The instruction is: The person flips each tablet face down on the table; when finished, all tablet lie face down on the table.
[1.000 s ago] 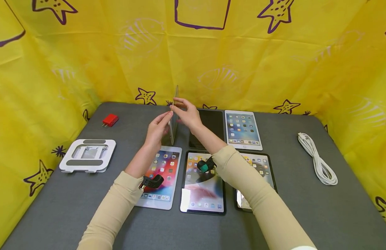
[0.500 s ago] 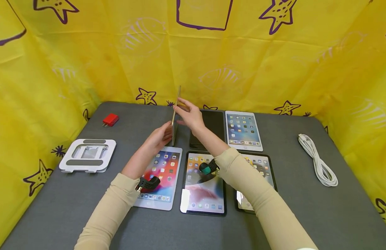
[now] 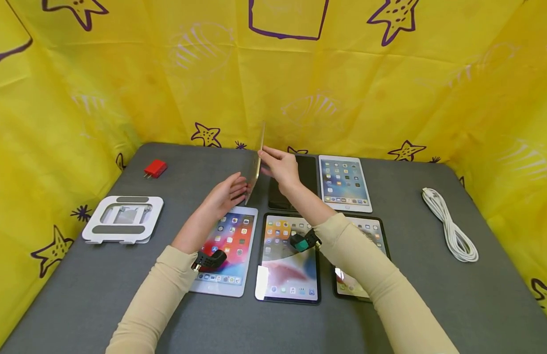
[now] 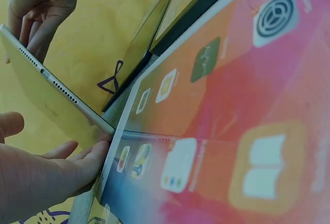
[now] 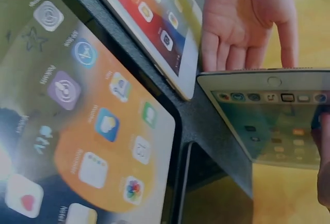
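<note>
A thin tablet point(image 3: 258, 167) stands tilted on its long edge at the back of the table. My right hand point(image 3: 280, 168) pinches its upper edge between thumb and fingers. In the right wrist view the tablet's lit screen point(image 5: 268, 123) shows rows of app icons and a round home button. My left hand point(image 3: 227, 194) is spread by the lower back side, fingers extended and fingertips right at the tablet's bottom edge; its thumb stands apart in the left wrist view. Just in front lies a white tablet point(image 3: 231, 255) with a red and blue screen, under my left wrist.
More tablets lie flat: a dark-screened one point(image 3: 307, 172), a white one point(image 3: 344, 184), and two black-framed ones, in the middle point(image 3: 288, 258) and partly under my right sleeve point(image 3: 366, 246). A folded white stand point(image 3: 124, 219) and red charger point(image 3: 156, 168) are left, a coiled white cable point(image 3: 450, 226) right.
The left hand has let go of the tablet's near edge and spread its fingers lower at the back. The right hand has tipped the tablet's top rightward.
</note>
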Action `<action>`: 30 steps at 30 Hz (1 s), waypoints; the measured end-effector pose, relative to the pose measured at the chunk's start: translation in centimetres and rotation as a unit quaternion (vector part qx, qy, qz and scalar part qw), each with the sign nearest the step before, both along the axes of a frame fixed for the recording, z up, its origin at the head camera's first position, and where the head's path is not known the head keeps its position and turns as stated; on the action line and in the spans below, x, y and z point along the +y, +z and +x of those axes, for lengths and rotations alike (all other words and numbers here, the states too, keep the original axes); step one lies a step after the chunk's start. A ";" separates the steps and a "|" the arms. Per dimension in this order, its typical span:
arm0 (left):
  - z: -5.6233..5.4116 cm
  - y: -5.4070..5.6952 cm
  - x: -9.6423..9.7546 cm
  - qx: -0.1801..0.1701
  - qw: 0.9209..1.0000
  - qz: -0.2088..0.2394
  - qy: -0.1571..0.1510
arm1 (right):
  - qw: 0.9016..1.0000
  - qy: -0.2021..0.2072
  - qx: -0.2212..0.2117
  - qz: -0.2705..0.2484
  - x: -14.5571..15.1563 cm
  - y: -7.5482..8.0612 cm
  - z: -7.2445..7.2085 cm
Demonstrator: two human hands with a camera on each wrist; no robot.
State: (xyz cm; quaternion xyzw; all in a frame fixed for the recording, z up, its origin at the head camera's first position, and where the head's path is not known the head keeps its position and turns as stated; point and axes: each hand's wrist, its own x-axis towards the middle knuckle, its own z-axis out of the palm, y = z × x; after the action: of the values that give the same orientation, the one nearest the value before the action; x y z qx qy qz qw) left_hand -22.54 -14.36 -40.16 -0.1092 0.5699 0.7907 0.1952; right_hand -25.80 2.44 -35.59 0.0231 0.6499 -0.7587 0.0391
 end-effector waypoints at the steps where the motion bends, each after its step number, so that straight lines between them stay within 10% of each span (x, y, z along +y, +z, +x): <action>1: 0.0 0.0 0.0 0.002 1.000 -0.002 -0.001 | 1.000 -0.007 -0.002 -0.002 0.1 -0.1 0.1; 30: 0.6 0.5 -0.9 0.037 0.988 -0.148 -0.001 | 0.996 -0.054 -0.056 -0.054 1.6 -3.1 0.9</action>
State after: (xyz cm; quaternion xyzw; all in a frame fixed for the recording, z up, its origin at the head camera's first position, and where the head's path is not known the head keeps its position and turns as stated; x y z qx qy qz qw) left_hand -21.95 -15.22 -39.68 -0.1070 0.6876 0.7010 0.1560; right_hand -24.86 4.09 -38.67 0.0980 0.6024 -0.7914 0.0356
